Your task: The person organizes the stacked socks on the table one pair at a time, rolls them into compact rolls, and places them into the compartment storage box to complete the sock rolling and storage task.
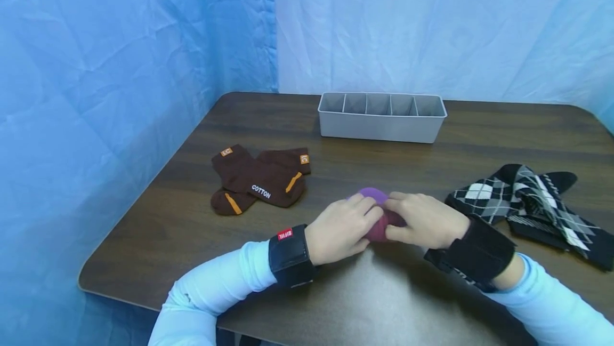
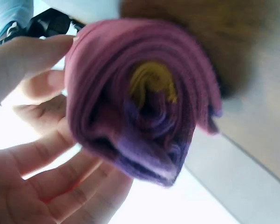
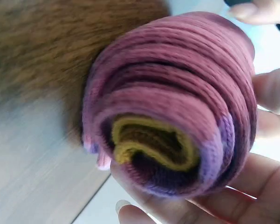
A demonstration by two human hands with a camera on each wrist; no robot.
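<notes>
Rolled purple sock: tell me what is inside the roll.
Inside the rolled purple sock, both wrist views show spiralled maroon and purple layers around a yellow core. Deeper layers are covered; both hands grip it.

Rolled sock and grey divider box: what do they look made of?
Rolled sock: soft knit fabric, matte, probably cotton or a blend. Fine ribbing shows along the wound layers, maroon with purple and a yellow core; both hands, left and right, grip it. Grey divider box: looks like moulded plastic, smooth with a slight sheen, thin even walls and partitions; the material is not certain from here.
</notes>
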